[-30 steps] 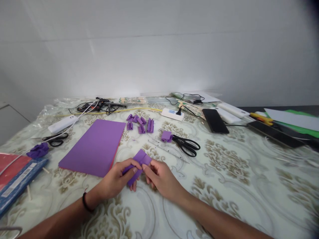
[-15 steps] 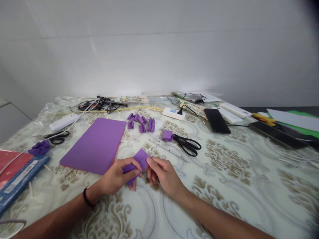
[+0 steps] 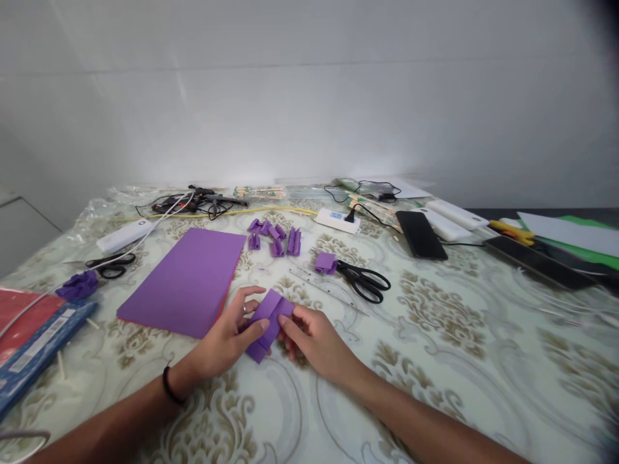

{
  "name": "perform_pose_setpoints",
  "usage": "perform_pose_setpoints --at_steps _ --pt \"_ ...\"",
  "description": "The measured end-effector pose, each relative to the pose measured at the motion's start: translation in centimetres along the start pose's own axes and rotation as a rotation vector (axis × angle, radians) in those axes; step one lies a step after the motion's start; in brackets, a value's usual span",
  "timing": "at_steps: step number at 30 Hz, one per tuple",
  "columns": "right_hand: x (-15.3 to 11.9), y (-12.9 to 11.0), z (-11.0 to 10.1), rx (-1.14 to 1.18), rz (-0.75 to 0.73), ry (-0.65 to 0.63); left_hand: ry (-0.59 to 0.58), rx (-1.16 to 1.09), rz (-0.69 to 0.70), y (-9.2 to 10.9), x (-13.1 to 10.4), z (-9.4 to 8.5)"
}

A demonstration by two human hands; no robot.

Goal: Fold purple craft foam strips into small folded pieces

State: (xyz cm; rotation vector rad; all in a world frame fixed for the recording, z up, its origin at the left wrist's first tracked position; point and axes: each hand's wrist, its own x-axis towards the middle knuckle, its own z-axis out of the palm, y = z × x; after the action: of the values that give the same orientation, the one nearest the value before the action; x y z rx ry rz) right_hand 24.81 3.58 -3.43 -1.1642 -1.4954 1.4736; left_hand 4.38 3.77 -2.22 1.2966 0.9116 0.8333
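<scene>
A small creased piece of purple paper (image 3: 271, 319) is held between both hands above the table. My left hand (image 3: 227, 338) grips its left side, the thumb on top and the index finger raised away from it. On the right edge, my right hand (image 3: 316, 338) pinches the paper between thumb and fingers. Beyond them lie several small folded purple pieces (image 3: 277, 248). A folded purple square (image 3: 325, 262) touches black-handled scissors (image 3: 362, 282). Left of my hands is a stack of purple sheets (image 3: 186, 277) with red showing beneath.
A clear ruler (image 3: 329, 293) lies past my hands. A white power strip (image 3: 337, 220), a black phone (image 3: 420, 235) and cables stand farther back. At the left are other scissors (image 3: 112, 264), crumpled purple paper (image 3: 78, 285) and a red and blue package (image 3: 39, 351).
The small purple paper has turned and shows more of its creased face. My left index finger has lifted off it, and the left thumb now lies across its face.
</scene>
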Motion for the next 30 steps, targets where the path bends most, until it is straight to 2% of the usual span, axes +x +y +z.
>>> perform_pose_setpoints --at_steps 2,7,15,17,20,23,30 --pt "0.0 0.0 0.0 -0.015 0.006 -0.011 0.054 0.01 0.025 -0.1 0.1 0.0" --pt "0.0 -0.3 -0.1 0.0 -0.005 -0.046 -0.054 0.075 0.033 0.2 0.2 0.0" --pt "-0.2 -0.3 -0.2 0.139 -0.023 -0.114 -0.047 -0.034 -0.01 -0.1 0.1 0.1" --pt "-0.3 -0.4 -0.2 0.149 -0.045 -0.112 -0.009 0.009 -0.016 -0.2 0.1 -0.2" --pt "-0.6 -0.5 -0.1 0.133 -0.08 -0.101 0.059 0.164 0.064 0.2 0.1 -0.5" --pt "-0.8 -0.6 -0.1 0.108 -0.101 -0.111 0.058 0.248 0.136 0.8 0.1 -0.6" --pt "-1.2 -1.4 -0.4 0.026 -0.158 -0.153 -0.014 0.053 0.003 0.2 0.0 -1.1"
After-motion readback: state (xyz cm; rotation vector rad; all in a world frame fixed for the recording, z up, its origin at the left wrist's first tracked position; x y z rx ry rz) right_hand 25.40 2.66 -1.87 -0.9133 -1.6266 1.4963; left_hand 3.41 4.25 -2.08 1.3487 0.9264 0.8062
